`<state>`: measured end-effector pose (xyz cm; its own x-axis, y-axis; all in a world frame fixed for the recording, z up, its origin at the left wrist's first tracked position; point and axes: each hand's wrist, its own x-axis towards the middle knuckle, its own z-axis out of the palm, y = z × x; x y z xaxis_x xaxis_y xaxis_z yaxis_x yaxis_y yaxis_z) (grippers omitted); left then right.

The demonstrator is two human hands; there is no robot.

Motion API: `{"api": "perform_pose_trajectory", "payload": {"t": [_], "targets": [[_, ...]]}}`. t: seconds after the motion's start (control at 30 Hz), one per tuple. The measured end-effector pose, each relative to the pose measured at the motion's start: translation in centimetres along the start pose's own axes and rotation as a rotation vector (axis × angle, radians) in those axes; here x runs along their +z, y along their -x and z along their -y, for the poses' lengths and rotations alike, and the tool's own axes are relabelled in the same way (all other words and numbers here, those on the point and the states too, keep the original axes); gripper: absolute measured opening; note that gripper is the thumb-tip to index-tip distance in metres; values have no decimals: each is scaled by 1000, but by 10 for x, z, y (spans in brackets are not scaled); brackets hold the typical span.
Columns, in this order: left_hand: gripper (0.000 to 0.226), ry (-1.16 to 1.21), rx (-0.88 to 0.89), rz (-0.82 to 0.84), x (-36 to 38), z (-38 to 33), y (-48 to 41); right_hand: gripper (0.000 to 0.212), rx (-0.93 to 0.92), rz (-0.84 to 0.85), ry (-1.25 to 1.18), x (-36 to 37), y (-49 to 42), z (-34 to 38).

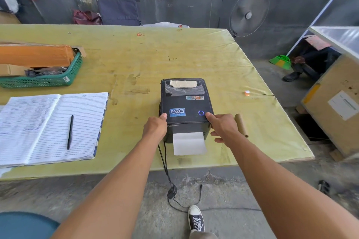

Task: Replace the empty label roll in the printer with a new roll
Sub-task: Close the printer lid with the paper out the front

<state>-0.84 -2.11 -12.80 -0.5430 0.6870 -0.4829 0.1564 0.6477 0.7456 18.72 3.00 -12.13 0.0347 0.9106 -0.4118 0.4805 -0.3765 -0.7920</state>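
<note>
Printer [185,103] sat lid-down, left hand [155,129] and right hand [223,128] pressing its near corners, probably latching it; right fingers [217,133] loosely spread, left fingers hidden.

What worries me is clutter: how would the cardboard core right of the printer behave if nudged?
The cardboard core lies on its side beside the printer, so it would probably roll. It looks hollow and bare, so likely light and crushable. With the table edge to its right, it might roll off.
</note>
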Motion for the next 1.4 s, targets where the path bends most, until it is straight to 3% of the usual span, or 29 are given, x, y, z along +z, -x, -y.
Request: {"api": "perform_pose_trajectory", "payload": {"t": [0.5, 0.8, 1.4], "targets": [[49, -37, -18, 19, 2, -5, -3, 45, 62, -54, 5, 4, 1, 1], [48, -13, -33, 5, 2, -8, 3, 32, 65, -73, -47, 5, 5, 1], [49, 41, -30, 24, 1, -7, 8, 30, 70, -77, -113, 4, 13, 4]]}}
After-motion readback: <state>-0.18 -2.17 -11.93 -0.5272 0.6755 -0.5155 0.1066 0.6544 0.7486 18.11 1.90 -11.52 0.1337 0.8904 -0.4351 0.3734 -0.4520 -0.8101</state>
